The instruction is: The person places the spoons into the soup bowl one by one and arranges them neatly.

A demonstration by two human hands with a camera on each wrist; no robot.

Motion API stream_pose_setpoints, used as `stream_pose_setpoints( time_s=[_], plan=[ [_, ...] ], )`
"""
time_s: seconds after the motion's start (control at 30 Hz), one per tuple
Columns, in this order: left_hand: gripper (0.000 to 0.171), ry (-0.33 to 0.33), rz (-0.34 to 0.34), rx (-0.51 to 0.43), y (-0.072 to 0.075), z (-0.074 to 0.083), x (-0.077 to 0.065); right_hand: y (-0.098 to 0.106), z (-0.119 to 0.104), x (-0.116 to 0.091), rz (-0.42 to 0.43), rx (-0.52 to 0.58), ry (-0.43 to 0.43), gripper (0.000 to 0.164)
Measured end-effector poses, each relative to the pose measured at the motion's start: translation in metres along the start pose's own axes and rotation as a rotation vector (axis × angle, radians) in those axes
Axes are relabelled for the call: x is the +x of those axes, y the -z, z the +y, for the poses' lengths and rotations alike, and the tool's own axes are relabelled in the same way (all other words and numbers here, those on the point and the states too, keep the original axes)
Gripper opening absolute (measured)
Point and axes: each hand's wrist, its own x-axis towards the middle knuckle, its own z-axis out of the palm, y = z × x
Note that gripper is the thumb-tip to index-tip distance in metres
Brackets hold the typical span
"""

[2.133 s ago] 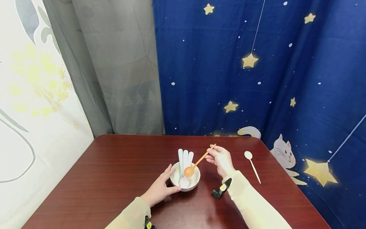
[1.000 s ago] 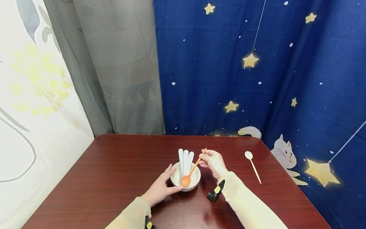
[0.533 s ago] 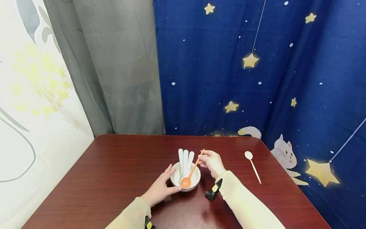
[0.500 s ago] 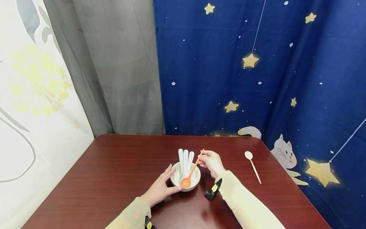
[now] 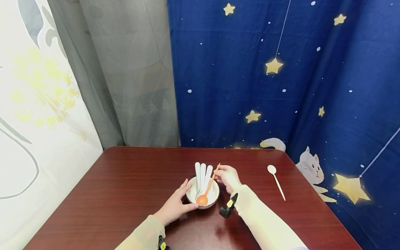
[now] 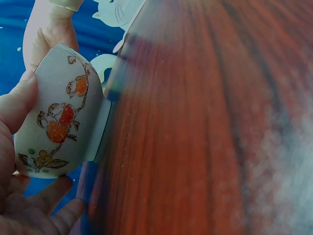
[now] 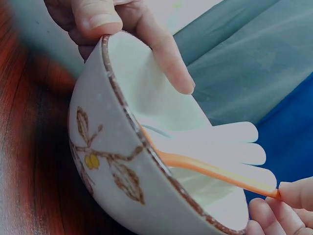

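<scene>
A white bowl [image 5: 214,194] with a brown rim and painted fruit branches [image 6: 63,117] stands on the table. My left hand [image 5: 175,207] grips its left side, the thumb at the near rim and a finger reaching inside. My right hand [image 5: 228,177] pinches the thin handle end of an orange spoon [image 5: 202,200] between thumb and fingers. The orange spoon's round head lies low in the bowl, and its handle slants over the far right rim. Beside it, three pale handles [image 7: 220,147] lean against the far rim; their lower ends are partly hidden behind the orange spoon.
A cream spoon [image 5: 276,182] lies on the dark red wooden table [image 5: 140,173] to the right of my right hand. Grey and blue star-patterned curtains [image 5: 234,86] hang behind the table's far edge.
My right hand has moved left and brought the orange spoon's head down into the bowl, its handle now steeper and nearer the pale handles. The left hand and bowl have stayed put.
</scene>
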Motion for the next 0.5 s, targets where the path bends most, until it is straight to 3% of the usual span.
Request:
stream_pose_setpoints(
  time_s=[0.5],
  plan=[
    [0.09,0.001,0.0,-0.02,-0.0007,0.001,-0.0011,-0.0079,0.0048,0.0023,-0.008,-0.002,-0.053,0.037]
  ],
)
